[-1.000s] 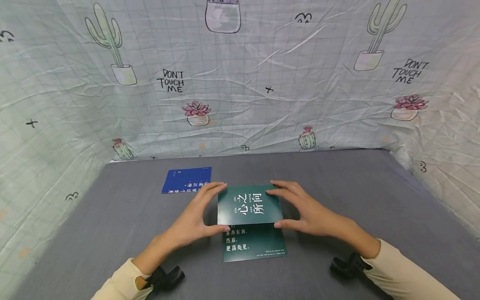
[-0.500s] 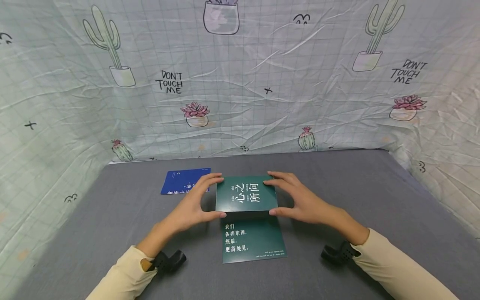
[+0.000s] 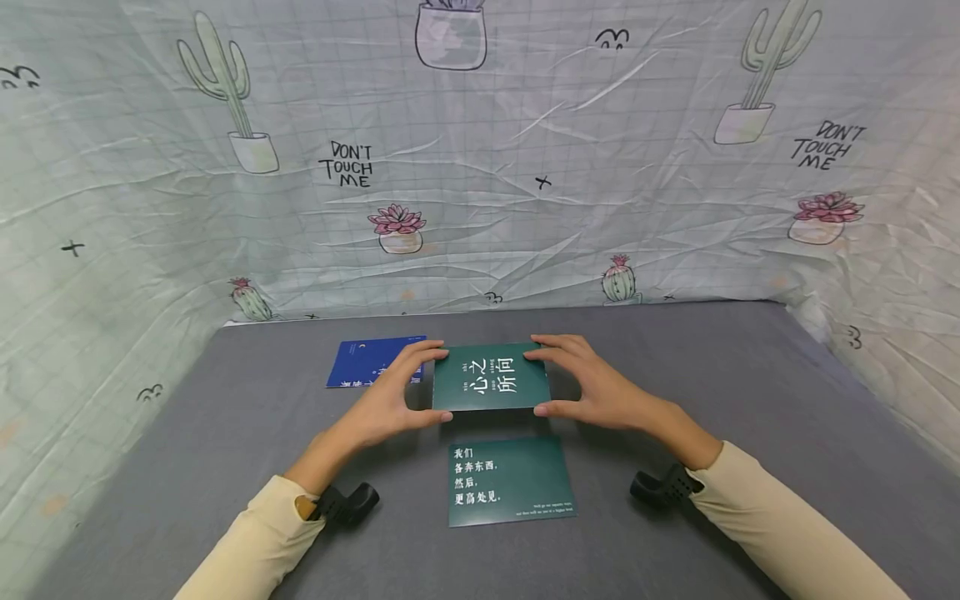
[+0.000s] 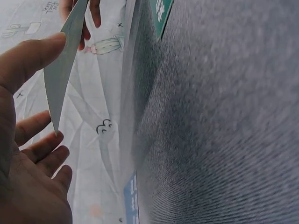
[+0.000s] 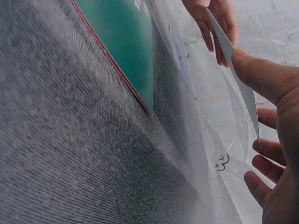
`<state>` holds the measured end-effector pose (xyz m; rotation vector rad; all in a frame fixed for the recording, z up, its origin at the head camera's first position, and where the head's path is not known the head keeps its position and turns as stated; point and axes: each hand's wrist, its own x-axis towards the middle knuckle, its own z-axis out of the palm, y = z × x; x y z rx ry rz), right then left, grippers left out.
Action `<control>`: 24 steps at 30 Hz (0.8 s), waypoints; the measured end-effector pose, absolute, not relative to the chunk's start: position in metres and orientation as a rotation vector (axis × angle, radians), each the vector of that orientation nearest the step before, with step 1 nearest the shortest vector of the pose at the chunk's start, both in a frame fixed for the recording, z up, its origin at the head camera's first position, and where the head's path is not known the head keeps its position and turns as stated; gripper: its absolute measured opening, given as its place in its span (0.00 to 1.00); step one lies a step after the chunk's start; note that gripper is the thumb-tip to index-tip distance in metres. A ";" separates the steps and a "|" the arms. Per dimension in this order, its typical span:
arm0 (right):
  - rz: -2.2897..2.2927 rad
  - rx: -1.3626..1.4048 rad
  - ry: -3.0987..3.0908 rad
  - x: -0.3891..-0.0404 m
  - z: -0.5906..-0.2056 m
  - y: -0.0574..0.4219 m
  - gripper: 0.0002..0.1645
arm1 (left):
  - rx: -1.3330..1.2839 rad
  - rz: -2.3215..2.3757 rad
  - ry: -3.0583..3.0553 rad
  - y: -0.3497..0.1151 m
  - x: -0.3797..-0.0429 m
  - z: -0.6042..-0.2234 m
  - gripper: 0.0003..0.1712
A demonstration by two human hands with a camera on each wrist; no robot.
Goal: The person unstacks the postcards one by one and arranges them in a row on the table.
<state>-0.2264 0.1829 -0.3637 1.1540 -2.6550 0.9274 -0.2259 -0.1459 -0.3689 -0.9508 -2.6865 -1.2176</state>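
A dark green card (image 3: 491, 400) with large white Chinese characters is raised above the table in the head view. My left hand (image 3: 386, 404) grips its left end, thumb at the near edge and fingers at the far edge. At the other end, my right hand (image 3: 611, 396) holds it the same way. Both wrist views show the card's pale underside (image 4: 60, 74) well off the table. Nearer to me, a second green card (image 3: 513, 492) with several lines of white text lies flat. Beyond my left hand rests a blue card (image 3: 363, 362), partly covered by the fingers.
The cards are on a grey cloth-covered table (image 3: 225, 467). A pale curtain (image 3: 480, 133) printed with cacti hangs behind it and along both sides. Black wrist devices (image 3: 348, 504) are strapped on both wrists.
Both hands have lifted the green card and carried it away from me. The second green card, formerly partly hidden beneath it, now shows whole. The blue card stays put.
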 end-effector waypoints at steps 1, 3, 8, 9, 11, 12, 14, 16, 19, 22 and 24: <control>0.928 1.154 -2.656 -0.228 -0.365 0.183 0.42 | -0.952 -1.214 -2.687 -0.146 -0.227 -0.369 0.45; 0.931 1.148 -2.662 -0.231 -0.367 0.183 0.42 | -0.948 -1.202 -2.695 -0.145 -0.229 -0.369 0.45; 0.940 1.136 -2.668 -0.239 -0.370 0.183 0.42 | -0.926 -1.158 -2.730 -0.144 -0.234 -0.368 0.45; 0.943 1.134 -2.668 -0.241 -0.371 0.183 0.42 | -0.920 -1.153 -2.737 -0.144 -0.236 -0.368 0.45; 0.944 1.132 -2.676 -0.244 -0.371 0.182 0.43 | -0.910 -1.139 -2.755 -0.144 -0.238 -0.369 0.45; 0.944 1.131 -2.679 -0.245 -0.371 0.182 0.43 | -0.907 -1.131 -2.762 -0.144 -0.240 -0.369 0.45; 0.942 1.129 -2.688 -0.248 -0.371 0.181 0.43 | -0.901 -1.120 -2.771 -0.144 -0.243 -0.369 0.45; 0.938 1.125 -2.698 -0.252 -0.371 0.179 0.43 | -0.904 -1.109 -2.773 -0.145 -0.247 -0.370 0.45; 0.939 1.118 -2.707 -0.258 -0.370 0.177 0.43 | -0.910 -1.109 -2.771 -0.145 -0.252 -0.370 0.45; 0.943 1.114 -2.715 -0.263 -0.370 0.175 0.43 | -0.912 -1.104 -2.778 -0.147 -0.259 -0.371 0.45; 0.951 1.112 -2.719 -0.268 -0.371 0.174 0.43 | -0.902 -1.094 -2.794 -0.148 -0.263 -0.371 0.45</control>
